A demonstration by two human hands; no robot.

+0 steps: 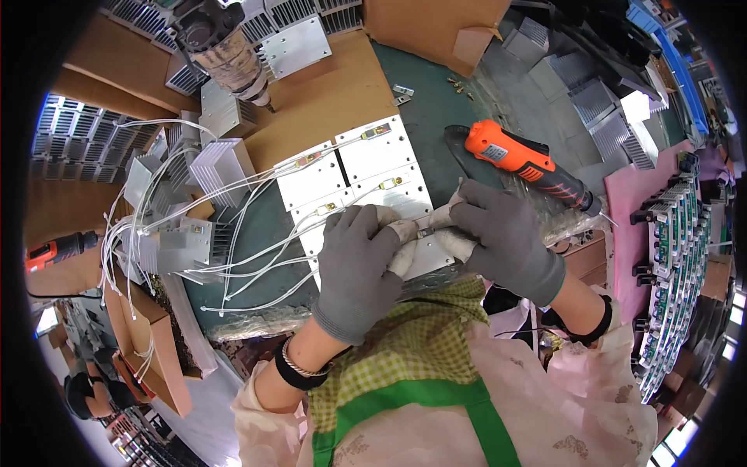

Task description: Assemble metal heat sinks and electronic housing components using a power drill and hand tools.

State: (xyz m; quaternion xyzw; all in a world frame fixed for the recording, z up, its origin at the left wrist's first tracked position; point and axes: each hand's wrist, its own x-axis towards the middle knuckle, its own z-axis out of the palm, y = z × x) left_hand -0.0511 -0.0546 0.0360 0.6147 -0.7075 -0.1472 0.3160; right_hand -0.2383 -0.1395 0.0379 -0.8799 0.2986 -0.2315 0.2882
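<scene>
Both my hands wear grey gloves with pale wrapped fingertips. They meet over the nearest row of silver metal plates (426, 257). My left hand (359, 261) is closed, its fingertips at one end of a small metal part (424, 233). My right hand (510, 240) pinches at the other end of that part. Just beyond, other plates (381, 160) lie side by side, carrying small thermostat-like parts (377, 132) with brass-coloured spots. White wires (257, 177) lead from these parts off to the left.
An orange power screwdriver (529, 163) lies right of the plates. A drill head (233, 66) hangs over cardboard (334, 97) at the back. Finned heatsinks (222, 171) stand on the left. Loose screws (459, 87) lie at the back. Circuit boards (673, 257) line the right side.
</scene>
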